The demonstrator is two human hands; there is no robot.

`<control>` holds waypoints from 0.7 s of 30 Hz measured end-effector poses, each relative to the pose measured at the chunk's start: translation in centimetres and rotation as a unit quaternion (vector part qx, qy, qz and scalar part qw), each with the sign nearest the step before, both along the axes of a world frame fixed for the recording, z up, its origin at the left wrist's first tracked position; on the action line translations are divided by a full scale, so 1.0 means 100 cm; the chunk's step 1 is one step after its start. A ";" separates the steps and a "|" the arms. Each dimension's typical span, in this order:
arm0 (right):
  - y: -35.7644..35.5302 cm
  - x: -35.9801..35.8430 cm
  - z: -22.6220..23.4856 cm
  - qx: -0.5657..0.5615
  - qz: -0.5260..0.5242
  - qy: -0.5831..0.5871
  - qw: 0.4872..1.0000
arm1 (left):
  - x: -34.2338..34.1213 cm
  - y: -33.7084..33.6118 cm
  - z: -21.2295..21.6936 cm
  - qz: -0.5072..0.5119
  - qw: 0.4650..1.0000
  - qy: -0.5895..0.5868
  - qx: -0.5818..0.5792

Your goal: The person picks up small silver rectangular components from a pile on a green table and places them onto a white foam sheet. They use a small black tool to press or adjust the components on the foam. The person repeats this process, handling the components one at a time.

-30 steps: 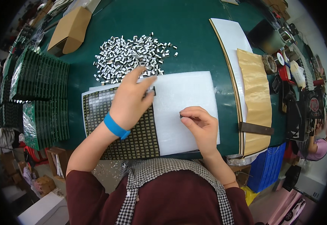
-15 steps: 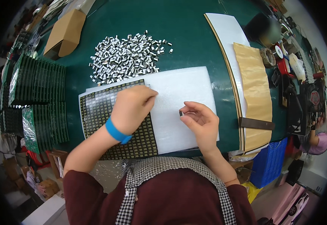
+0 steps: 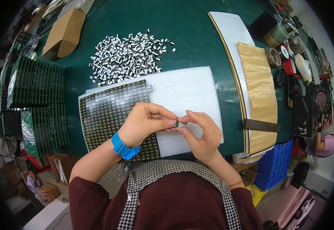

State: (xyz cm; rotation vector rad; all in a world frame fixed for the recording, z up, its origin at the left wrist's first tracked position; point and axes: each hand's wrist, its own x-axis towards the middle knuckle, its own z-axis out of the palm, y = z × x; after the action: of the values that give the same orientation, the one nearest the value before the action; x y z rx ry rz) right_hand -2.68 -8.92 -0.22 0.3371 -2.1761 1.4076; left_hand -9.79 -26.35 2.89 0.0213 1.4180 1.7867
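In front of my body, my two hands meet over a white foam sheet (image 3: 186, 84). My left hand (image 3: 146, 120), with a blue wristband (image 3: 124, 147), is closed in a pinch at a tiny dark ridged electronic part (image 3: 177, 123). From the other side, the thumb and fingers of my right hand (image 3: 202, 134) close on the same part. Whether a label is pinched there too, I cannot make out. Left of the part, a black sheet of small yellow-printed labels (image 3: 109, 115) lies on the foam, partly under my left hand and forearm.
Beyond the foam, many small silver-and-black parts (image 3: 125, 57) lie heaped on the green table (image 3: 190, 34). Green circuit boards (image 3: 40, 88) stand stacked at left, near an open cardboard box (image 3: 65, 32). At right are a white board (image 3: 232, 30), brown paper (image 3: 257, 84) and a dark bar (image 3: 262, 125).
My left hand has left the label sheet's upper right edge and come down and right to my right hand. My right hand has shifted slightly downward; the fingers of both now meet at the part.
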 end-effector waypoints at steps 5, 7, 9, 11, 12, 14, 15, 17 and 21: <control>0.000 0.000 -0.001 -0.010 0.007 -0.009 1.000 | 0.001 0.001 0.002 0.001 1.000 0.002 -0.021; 0.000 0.000 0.001 0.004 0.011 -0.014 1.000 | 0.002 0.001 0.004 -0.002 0.999 0.029 -0.040; 0.001 0.000 0.004 0.035 0.016 -0.023 0.999 | 0.005 0.003 0.007 -0.009 0.995 0.072 -0.065; 0.001 0.000 0.001 0.103 0.019 0.002 0.994 | 0.010 0.004 0.008 -0.021 0.989 0.126 -0.077; 0.001 0.000 -0.001 0.137 0.019 0.015 0.990 | 0.011 0.005 0.009 -0.027 0.984 0.154 -0.083; -0.001 0.000 0.000 0.156 0.037 0.022 0.987 | 0.012 0.006 0.011 -0.061 0.962 0.225 -0.141; -0.002 0.000 0.001 0.164 0.047 0.027 0.985 | 0.012 0.006 0.013 -0.076 0.947 0.260 -0.171; -0.002 0.000 0.002 0.121 0.065 -0.002 0.991 | 0.009 0.003 0.013 -0.097 0.954 0.229 -0.165; -0.003 -0.001 -0.001 -0.040 0.080 -0.096 0.991 | -0.003 -0.001 0.022 -0.125 0.965 0.173 -0.155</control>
State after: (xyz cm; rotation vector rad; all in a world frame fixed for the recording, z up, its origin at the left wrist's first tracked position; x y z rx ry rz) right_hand -2.75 -9.18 -0.37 0.3665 -2.2789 1.6730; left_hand -10.13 -26.44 5.06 0.3477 1.8422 1.3823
